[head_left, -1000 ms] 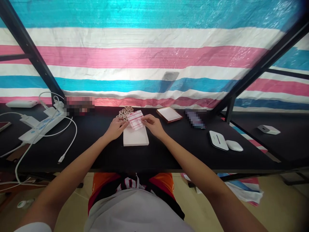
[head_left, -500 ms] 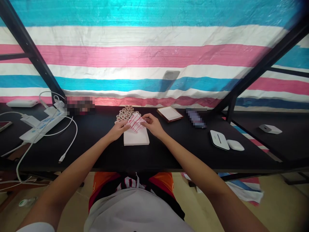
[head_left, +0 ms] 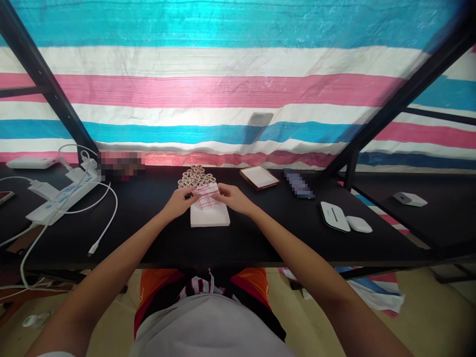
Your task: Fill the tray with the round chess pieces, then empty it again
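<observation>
Both hands hold a small white sheet with a red grid (head_left: 206,196) over a white flat box (head_left: 209,216) on the black table (head_left: 260,233). My left hand (head_left: 177,202) pinches the sheet's left edge, fingers closed. My right hand (head_left: 231,198) pinches its right edge. Just behind the sheet lies a cluster of several round wooden pieces (head_left: 195,176) with red and dark marks.
A red-rimmed box lid (head_left: 259,177) lies right of the pieces. Farther right are two white devices (head_left: 334,216) (head_left: 359,224). A power strip (head_left: 59,198) with white cables (head_left: 106,208) is at the left. A striped tarp (head_left: 238,94) hangs behind the table.
The gridded sheet has been lowered and folded closer to the white box. Both hands stayed at its edges and shifted slightly toward me.
</observation>
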`<action>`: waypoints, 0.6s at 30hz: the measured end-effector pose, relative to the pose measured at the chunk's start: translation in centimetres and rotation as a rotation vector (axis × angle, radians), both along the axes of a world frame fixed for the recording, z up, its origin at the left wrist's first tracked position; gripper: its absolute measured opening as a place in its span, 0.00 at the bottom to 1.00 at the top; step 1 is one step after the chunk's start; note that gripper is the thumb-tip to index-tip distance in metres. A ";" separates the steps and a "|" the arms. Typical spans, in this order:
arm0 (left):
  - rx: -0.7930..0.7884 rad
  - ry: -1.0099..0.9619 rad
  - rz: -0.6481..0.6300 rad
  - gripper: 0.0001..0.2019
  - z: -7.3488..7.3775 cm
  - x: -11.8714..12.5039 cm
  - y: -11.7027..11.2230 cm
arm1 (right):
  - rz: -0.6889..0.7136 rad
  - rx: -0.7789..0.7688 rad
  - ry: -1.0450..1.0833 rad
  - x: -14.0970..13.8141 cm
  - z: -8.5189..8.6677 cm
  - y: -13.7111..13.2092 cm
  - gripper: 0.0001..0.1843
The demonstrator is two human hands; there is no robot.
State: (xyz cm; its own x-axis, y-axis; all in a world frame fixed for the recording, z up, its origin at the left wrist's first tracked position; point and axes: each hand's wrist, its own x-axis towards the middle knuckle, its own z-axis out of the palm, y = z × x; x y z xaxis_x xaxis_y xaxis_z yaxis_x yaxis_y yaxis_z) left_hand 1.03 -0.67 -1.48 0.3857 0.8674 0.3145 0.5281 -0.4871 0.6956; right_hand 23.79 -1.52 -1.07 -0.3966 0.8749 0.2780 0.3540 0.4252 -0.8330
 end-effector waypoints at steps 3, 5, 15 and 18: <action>0.002 -0.041 0.002 0.16 0.2 0.0 -0.1 | 0.013 0.011 -0.093 0.0 0.9 0.0 0.17; 0.004 -0.056 -0.013 0.16 0.3 0.0 -0.2 | 0.007 -0.006 -0.097 0.0 1.0 0.0 0.19; 0.005 -0.016 -0.067 0.18 0.1 0.0 -0.5 | -0.031 0.035 -0.016 -0.8 -0.2 -1.4 0.13; -0.014 -0.014 -0.072 0.19 0.1 0.0 -0.5 | -0.082 0.055 -0.022 -0.8 -0.4 -1.4 0.13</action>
